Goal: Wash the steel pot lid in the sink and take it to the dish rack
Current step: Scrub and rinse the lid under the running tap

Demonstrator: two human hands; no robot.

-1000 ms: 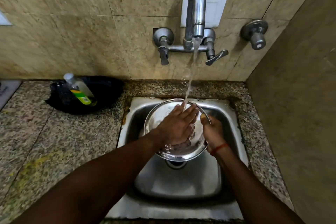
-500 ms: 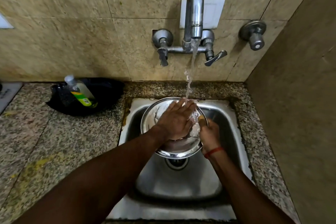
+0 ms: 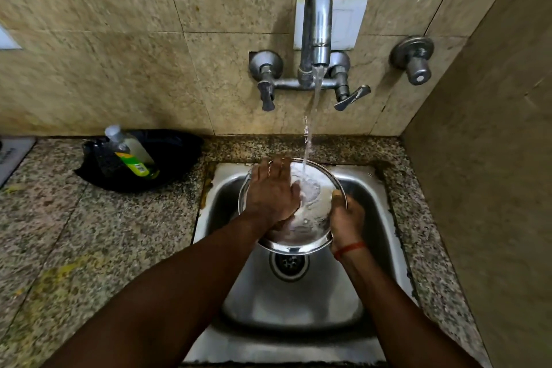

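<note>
I am holding the lid (image 3: 298, 236) over the sink (image 3: 377, 209), under the tap (image 3: 316, 18): left grip (image 3: 271, 191) on it, right grip (image 3: 346, 218) at its right rim. A bottle (image 3: 131, 155) is lying on the table (image 3: 89, 233), further left.

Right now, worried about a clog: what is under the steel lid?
The drain shows below the steel lid's near rim; its far edge and the sink floor beneath are covered.

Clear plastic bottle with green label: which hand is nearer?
Left. The left hand lies on the round steel pot lid, right of the clear plastic bottle; the right hand grips the lid's right rim, farther away.
</note>
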